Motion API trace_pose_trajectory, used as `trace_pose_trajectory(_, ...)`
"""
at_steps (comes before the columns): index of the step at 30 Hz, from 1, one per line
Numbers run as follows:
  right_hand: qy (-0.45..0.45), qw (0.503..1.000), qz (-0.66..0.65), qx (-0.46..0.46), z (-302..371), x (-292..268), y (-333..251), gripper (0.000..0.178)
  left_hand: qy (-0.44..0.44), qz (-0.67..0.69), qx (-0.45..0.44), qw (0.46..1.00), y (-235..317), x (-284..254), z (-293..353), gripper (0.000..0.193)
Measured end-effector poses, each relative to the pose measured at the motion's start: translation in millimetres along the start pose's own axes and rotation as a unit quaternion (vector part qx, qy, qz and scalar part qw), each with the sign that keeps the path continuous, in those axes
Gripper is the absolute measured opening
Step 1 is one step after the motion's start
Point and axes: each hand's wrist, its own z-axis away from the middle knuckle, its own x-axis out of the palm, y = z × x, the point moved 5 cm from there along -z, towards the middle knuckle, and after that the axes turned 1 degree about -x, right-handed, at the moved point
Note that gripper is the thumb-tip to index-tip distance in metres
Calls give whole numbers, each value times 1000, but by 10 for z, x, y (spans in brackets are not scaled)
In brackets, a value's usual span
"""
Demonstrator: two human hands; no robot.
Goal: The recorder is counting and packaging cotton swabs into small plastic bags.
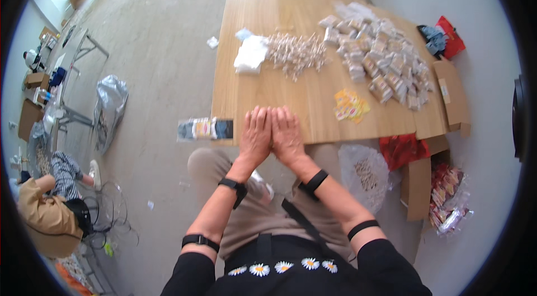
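Both hands, left hand (255, 134) and right hand (287, 135), lie flat side by side at the near edge of the pale wooden worktop (313, 111), fingers straight and together, holding nothing. Nearest stuff is the small pile of yellow sachets (351, 106), just right of them. My guess: the striped packet (205, 128) overhanging the left edge could get knocked off by an elbow.

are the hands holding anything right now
Nothing is held. The left hand and right hand lie flat, side by side, palms down on the table edge.
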Motion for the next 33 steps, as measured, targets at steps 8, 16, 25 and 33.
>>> trace_pose_trajectory(8, 13, 1000, 7, -1, 62, 13, -63, 74, -12, 1, -33, 999, -30, 2, 159, 75)
trace_pose_trajectory(16, -17, 1000, 7, 6, -14, 185, -172, 100, 6, -67, -26, 997, -106, 158, 160, 71)
trace_pose_trajectory(25, -86, 990, -112, 22, -7, -38, -162, 94, -108, -45, -113, 987, -391, -84, 230, 125)
trace_pose_trajectory(33, -47, 996, -74, -31, -78, 23, -200, 103, -70, -64, -105, 990, -325, -65, 234, 126)
